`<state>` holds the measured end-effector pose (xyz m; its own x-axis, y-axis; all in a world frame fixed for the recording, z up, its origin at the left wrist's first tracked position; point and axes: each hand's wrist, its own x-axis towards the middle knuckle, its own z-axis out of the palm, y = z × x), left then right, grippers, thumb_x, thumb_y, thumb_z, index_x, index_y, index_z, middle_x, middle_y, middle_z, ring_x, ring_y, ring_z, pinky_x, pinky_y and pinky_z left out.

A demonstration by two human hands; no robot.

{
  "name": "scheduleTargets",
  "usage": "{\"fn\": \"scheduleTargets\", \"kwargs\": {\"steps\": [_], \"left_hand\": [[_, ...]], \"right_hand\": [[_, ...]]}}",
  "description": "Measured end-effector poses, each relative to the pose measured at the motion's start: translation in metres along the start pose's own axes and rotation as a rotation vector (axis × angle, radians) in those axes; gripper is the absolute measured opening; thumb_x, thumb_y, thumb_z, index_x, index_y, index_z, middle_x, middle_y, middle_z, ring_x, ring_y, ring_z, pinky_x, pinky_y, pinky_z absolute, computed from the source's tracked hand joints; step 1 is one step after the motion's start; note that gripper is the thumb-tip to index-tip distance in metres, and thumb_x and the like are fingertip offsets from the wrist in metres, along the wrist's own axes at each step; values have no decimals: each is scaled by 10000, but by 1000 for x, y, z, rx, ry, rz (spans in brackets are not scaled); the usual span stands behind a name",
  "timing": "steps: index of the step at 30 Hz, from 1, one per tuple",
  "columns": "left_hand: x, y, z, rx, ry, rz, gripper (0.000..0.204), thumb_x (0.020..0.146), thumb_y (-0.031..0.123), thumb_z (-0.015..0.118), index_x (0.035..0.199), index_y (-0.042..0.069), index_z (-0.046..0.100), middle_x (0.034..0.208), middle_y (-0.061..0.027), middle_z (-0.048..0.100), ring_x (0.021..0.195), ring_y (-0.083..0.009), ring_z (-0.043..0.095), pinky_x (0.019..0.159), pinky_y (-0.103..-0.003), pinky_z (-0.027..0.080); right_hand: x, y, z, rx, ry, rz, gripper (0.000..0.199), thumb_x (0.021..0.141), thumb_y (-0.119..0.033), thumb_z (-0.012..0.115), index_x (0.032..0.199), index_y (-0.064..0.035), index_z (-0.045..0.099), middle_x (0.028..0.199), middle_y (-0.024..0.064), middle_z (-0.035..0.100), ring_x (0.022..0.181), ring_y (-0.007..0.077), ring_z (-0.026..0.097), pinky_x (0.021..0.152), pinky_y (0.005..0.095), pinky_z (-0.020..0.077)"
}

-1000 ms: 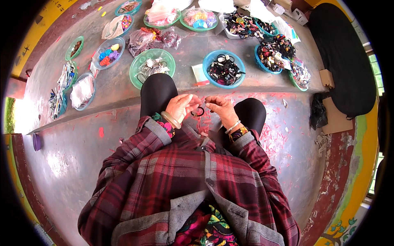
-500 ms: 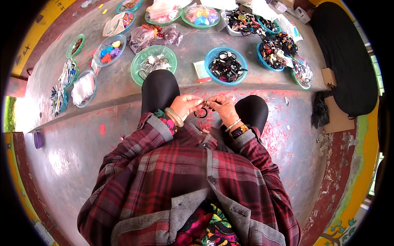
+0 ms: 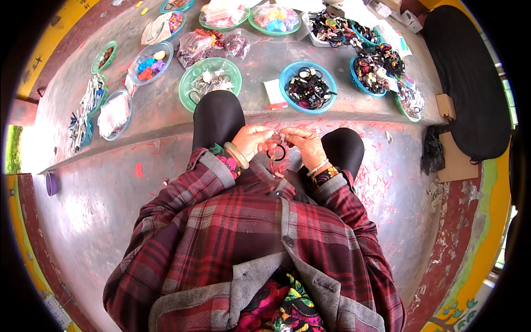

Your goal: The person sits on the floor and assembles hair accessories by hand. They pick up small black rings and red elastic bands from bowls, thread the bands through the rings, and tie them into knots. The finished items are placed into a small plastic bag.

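Between my knees, my left hand [image 3: 250, 140] and my right hand [image 3: 305, 145] meet fingertip to fingertip. Both are closed in a pinch on what looks like a small clear plastic bag [image 3: 279, 136]. Just below the fingertips hangs a thin black hair tie [image 3: 283, 153]; whether it lies inside the plastic or behind it I cannot tell. The nearest containers are a green bowl [image 3: 182, 88] of small clear packets beyond my left knee and a blue bowl [image 3: 284, 74] of black hair ties straight ahead.
On the raised concrete ledge [image 3: 249, 99] stand several more bowls with packets, beads and hair ties. A white packet [image 3: 274, 93] lies beside the blue bowl. Red scraps [image 3: 373, 188] litter the floor. At right are a black bag [image 3: 432, 149], cardboard [image 3: 459, 160] and a long black cushion [image 3: 467, 83].
My fingertips have drawn slightly apart, and more clear plastic shows between them. The black hair tie has shifted a little right and shows as a fuller ring.
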<state>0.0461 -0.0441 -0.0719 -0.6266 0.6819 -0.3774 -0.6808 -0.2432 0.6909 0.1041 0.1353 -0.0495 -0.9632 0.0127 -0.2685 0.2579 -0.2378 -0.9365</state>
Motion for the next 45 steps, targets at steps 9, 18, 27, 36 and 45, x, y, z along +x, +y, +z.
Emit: {"fn": "scheduleTargets", "kwargs": {"steps": [9, 18, 27, 36, 45], "left_hand": [[-1, 4, -6, -171, -177, 13, 282, 872, 108, 459, 1082, -77, 498, 1080, -169, 556, 995, -228, 553, 821, -288, 460], [-2, 4, 5, -121, -38, 34, 270, 855, 158, 531, 1035, -43, 533, 1034, -145, 575, 955, -225, 569, 836, -291, 460], [0, 0, 5, 9, 49, 59, 206, 844, 116, 548, 976, -43, 561, 977, -128, 595, 912, -201, 586, 799, -268, 475], [0, -2, 4, 215, 164, 169, 187, 852, 103, 536, 962, -43, 575, 918, -109, 609, 851, -169, 597, 737, -251, 490], [-9, 1, 17, 520, 56, 287, 185, 863, 124, 520, 924, -33, 597, 857, -69, 626, 774, -109, 587, 679, -232, 473]], "right_hand": [[0, 5, -5, 18, -62, -135, 141, 789, -9, 512, 840, -15, 644, 842, 32, 603, 791, 115, 549, 729, 246, 431], [4, 11, -3, -153, -30, -319, 190, 756, 92, 526, 818, -36, 652, 794, 35, 596, 770, 115, 557, 695, 236, 448], [4, 10, -1, -207, -36, -321, 170, 779, 60, 531, 856, -33, 651, 820, 48, 605, 781, 120, 561, 695, 236, 447], [2, -9, 0, 43, 76, -64, 217, 793, -93, 598, 1000, -32, 593, 857, 27, 607, 813, 90, 536, 698, 224, 422], [12, 23, -3, -134, -19, -82, 38, 771, -44, 621, 772, -12, 602, 741, 27, 615, 703, 86, 545, 661, 219, 429]]}}
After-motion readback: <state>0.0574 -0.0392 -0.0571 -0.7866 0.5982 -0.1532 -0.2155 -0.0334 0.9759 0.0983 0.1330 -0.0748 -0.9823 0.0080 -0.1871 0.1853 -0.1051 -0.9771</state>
